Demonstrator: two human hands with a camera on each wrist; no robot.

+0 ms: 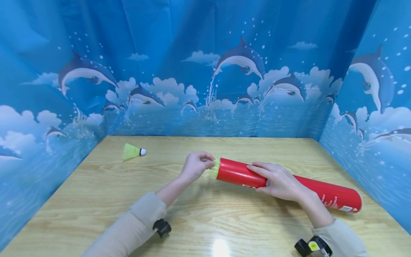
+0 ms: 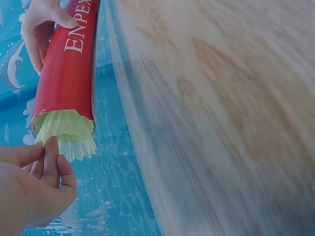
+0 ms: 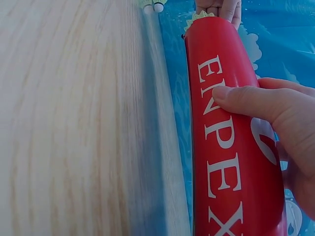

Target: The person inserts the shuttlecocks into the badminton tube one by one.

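A long red tube (image 1: 330,192) with white lettering lies slantwise above or on the table, its mouth toward the left. My right hand (image 1: 279,180) grips it around the middle, thumb on the near side in the right wrist view (image 3: 290,118). From the mouth sticks the yellow-green skirt of a shuttlecock (image 2: 74,140); its cork is hidden inside the tube. At that skirt's edge, my left hand (image 1: 197,165) pinches the feathers between thumb and fingers. Another yellow-green shuttlecock (image 1: 132,152), with a white cork and dark band, lies on its side at the back left.
The light wood table (image 1: 179,228) reaches back to a blue curtain (image 1: 179,117) printed with dolphins, which also hangs along both sides. Each forearm wears a small black camera, one on the left sleeve (image 1: 128,221).
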